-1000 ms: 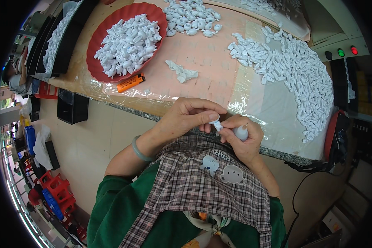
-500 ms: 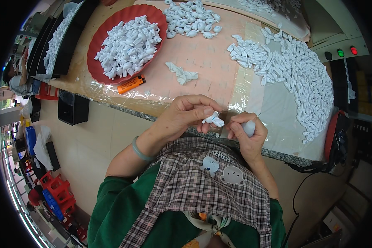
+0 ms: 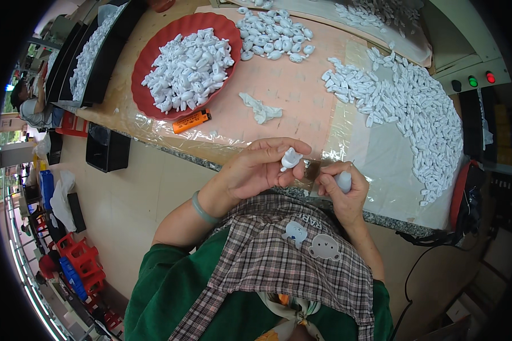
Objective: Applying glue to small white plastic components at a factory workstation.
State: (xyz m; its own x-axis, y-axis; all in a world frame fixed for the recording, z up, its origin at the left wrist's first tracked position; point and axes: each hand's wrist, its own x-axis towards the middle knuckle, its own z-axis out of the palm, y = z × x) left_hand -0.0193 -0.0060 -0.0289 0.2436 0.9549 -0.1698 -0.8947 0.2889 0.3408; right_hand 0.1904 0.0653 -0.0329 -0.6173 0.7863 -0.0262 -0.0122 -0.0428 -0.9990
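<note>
Above the table's near edge, my left hand (image 3: 257, 165) pinches a small white plastic figure piece (image 3: 290, 159) between thumb and fingers. My right hand (image 3: 348, 190) is closed round a knife-like tool, whose pale rounded handle end (image 3: 343, 182) shows in the fist. A dark, flat, blade-like part (image 3: 311, 170) reaches from the right fingers toward the left fingertips. Whether it touches the white piece I cannot tell. Beyond my hands lie a crumpled white tissue (image 3: 260, 108) and an orange lighter-like object (image 3: 192, 121).
A red scalloped bowl (image 3: 144, 62) heaped with white pieces stands at the far left of the table. Rounded white pieces (image 3: 276, 34) lie beside it; long white pieces (image 3: 404, 108) spread over the right. Black bins (image 3: 105, 150) stand left, and a machine panel (image 3: 475, 82) rises at far right.
The white piece has been turned in my left fingers and now stands more upright. My right hand keeps its grip on the tool. The whole view has shifted slightly.
</note>
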